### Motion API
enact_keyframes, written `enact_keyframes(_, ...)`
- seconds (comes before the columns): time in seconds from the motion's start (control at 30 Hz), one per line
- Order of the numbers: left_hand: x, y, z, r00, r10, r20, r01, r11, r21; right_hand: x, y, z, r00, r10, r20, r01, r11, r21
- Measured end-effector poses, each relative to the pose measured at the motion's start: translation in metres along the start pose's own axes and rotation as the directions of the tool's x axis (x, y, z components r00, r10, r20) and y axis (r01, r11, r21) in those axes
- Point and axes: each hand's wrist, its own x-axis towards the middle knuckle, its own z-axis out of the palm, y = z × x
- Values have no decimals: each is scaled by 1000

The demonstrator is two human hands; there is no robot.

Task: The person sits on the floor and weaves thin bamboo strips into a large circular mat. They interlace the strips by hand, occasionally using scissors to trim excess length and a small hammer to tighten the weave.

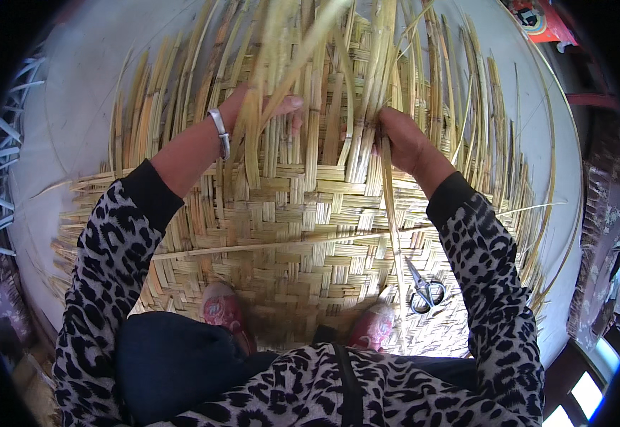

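Note:
A half-woven mat (267,213) of flat yellow-green reed strips lies beneath me, its unwoven ends fanning out away from me. My left hand (256,110), a silver bracelet at its wrist, is among raised strips at the far side of the weave. Its thumb lies across several reed strips (273,153), and its fingers are partly hidden behind them. To the right, my right hand (404,142) closes its fingers on a long reed strip (389,192) that hangs down toward me. Some raised strips between the hands look blurred.
Scissors (426,293) with dark handles lie on the mat near my right forearm. A loose strip (281,245) crosses the weave. My red shoes (224,313) rest on the mat. White metal bars (4,153) stand at the left; patterned cloth (605,242) hangs at the right.

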Motion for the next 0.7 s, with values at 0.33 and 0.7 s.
enact_keyframes(0.33, -9, -17, -4, 986, -41, -160, 21, 992, -123, -4, 0, 0, 1000, -17, -1, 17, 1000, -4)
enact_keyframes(0.7, -9, -24, -11, 967, -226, -119, 177, 929, -324, -9, -1, 3, 999, -31, -22, 31, 1000, 4)
